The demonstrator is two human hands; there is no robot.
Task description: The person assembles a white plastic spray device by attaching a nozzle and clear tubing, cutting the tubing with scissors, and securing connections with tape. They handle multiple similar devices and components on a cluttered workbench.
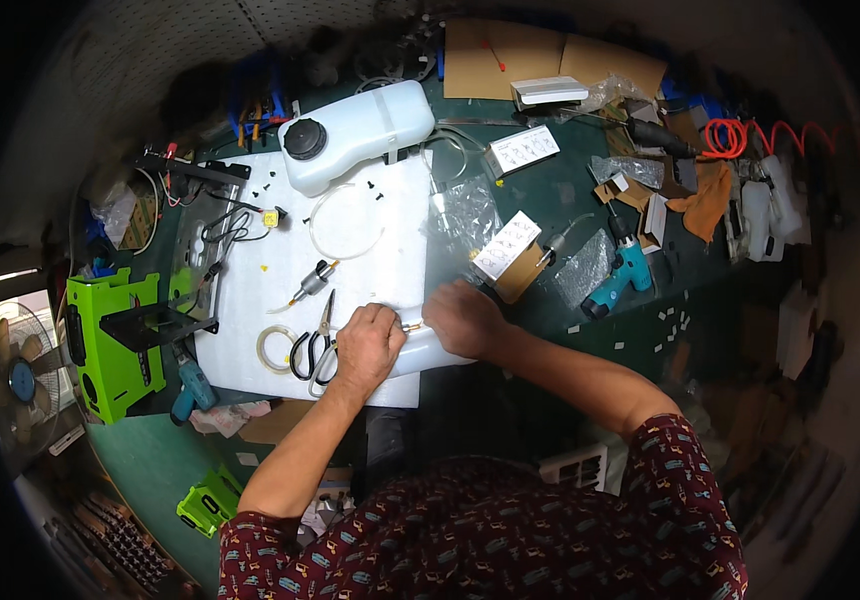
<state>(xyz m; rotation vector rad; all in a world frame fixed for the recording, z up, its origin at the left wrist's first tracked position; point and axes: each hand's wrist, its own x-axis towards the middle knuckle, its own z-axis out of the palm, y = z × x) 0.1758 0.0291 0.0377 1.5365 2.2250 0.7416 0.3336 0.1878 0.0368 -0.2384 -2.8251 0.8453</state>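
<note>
Close together over the white foam sheet (340,220), my left hand (368,345) and my right hand (463,318) are both closed. A small brass-coloured fitting (411,326) shows between them, and my left fingers grip its near end. Whatever sits inside my right fist is hidden. Under the hands lies a pale translucent plastic piece (428,354). Left of my left hand are black-handled scissors (324,335), partly over a coil of clear tubing (275,350). Beyond them rests a small metal cylindrical pump (316,279) with brass ends and clear hose.
A white plastic tank (370,130) with a black cap lies at the back. White boxes (510,246) stand right of the sheet, with a teal cordless drill (620,275) beyond. Green metal housing (118,345) and a black bracket (155,325) are at left. Dark screws lie scattered.
</note>
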